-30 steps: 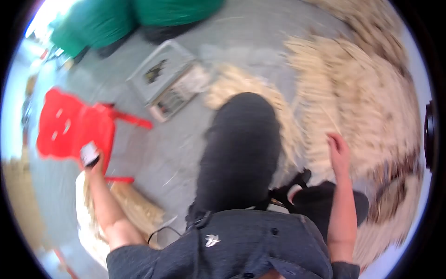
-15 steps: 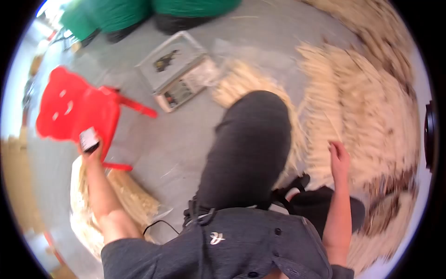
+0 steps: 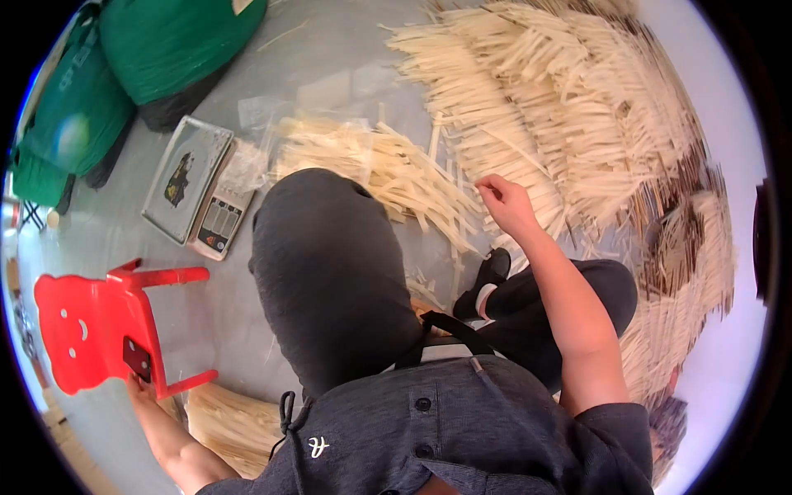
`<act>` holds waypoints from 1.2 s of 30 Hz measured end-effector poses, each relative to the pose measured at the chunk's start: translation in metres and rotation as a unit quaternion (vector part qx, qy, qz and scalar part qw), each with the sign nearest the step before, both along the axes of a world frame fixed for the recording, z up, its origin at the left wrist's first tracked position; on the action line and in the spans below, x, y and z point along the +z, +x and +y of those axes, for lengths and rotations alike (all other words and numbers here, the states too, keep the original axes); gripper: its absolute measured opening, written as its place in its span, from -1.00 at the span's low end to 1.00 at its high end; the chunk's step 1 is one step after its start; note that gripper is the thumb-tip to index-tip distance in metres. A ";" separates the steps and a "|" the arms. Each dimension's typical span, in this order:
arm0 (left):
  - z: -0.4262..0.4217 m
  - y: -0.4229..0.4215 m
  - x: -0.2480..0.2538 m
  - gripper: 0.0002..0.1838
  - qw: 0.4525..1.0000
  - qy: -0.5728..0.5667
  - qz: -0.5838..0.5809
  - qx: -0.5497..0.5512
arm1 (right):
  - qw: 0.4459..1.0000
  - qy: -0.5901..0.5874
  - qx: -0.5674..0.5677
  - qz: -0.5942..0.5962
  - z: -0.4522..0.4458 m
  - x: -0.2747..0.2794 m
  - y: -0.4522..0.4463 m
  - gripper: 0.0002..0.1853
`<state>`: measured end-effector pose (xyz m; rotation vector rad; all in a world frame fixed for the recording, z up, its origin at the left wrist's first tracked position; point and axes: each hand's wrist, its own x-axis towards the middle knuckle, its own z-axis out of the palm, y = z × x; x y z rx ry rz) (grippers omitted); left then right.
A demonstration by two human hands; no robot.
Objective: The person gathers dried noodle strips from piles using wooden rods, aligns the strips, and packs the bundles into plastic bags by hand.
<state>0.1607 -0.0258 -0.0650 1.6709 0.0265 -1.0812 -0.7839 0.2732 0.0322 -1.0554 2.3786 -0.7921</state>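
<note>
My left hand (image 3: 142,389) is at the front edge of the red chair (image 3: 74,330), its fingers at the lower end of a dark phone (image 3: 137,359) that is over the seat. Part of the fingers is hidden. My right hand (image 3: 505,205) is raised over the floor with thumb and fingers pinched together; whether a thin piece is between them I cannot make out. Just beyond it lies a broad pile of pale flat strips (image 3: 569,107). A smaller heap of similar strips (image 3: 396,169) is to its left.
A digital scale (image 3: 194,186) with a dark item on its tray stands on the floor beyond my knee (image 3: 330,247). Large green sacks (image 3: 177,49) are at the back left. A bundle of strips (image 3: 231,421) lies beside the chair. Clear plastic (image 3: 256,124) lies near the scale.
The view has turned, shifting the chair and scale. The phone's pale face showed before; now a dark side shows. My right hand has moved forward, toward the gap between the strip piles.
</note>
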 end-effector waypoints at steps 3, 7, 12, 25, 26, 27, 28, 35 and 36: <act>-0.011 -0.019 0.015 -0.58 0.993 0.027 -0.099 0.053 | 1.000 0.022 0.004 0.002 -0.007 -0.020 -0.010 -0.79; -0.033 -0.062 0.029 -0.57 0.974 0.016 -0.219 -0.055 | 0.997 0.058 -0.014 -0.046 -0.011 -0.074 -0.038 -0.77; -0.105 -0.212 0.043 -0.54 0.769 -0.052 -0.453 -0.449 | 0.993 0.108 -0.024 -0.035 -0.023 -0.144 -0.070 -0.73; -0.004 -0.829 -0.014 -0.33 0.003 -0.361 -0.402 -0.841 | 0.935 0.306 0.139 0.109 -0.028 -0.216 -0.029 0.35; 0.008 -0.835 -0.026 -0.32 -0.041 -0.382 -0.393 -0.836 | 0.933 0.312 0.143 0.103 -0.026 -0.220 -0.026 0.35; 0.013 -0.838 -0.038 -0.30 -0.086 -0.402 -0.386 -0.826 | 0.936 0.302 0.151 0.105 -0.029 -0.217 -0.024 0.35; 0.017 -0.835 -0.053 -0.30 -0.086 -0.396 -0.382 -0.830 | 0.938 0.290 0.158 0.105 -0.031 -0.217 -0.023 0.35; 0.010 -0.809 -0.084 -0.42 -0.129 -0.285 -0.390 -0.866 | 0.942 0.304 0.097 0.102 -0.046 -0.236 -0.077 0.34; 0.010 -0.806 -0.083 -0.40 -0.103 -0.285 -0.382 -0.873 | 0.946 0.291 0.101 0.106 -0.045 -0.231 -0.083 0.33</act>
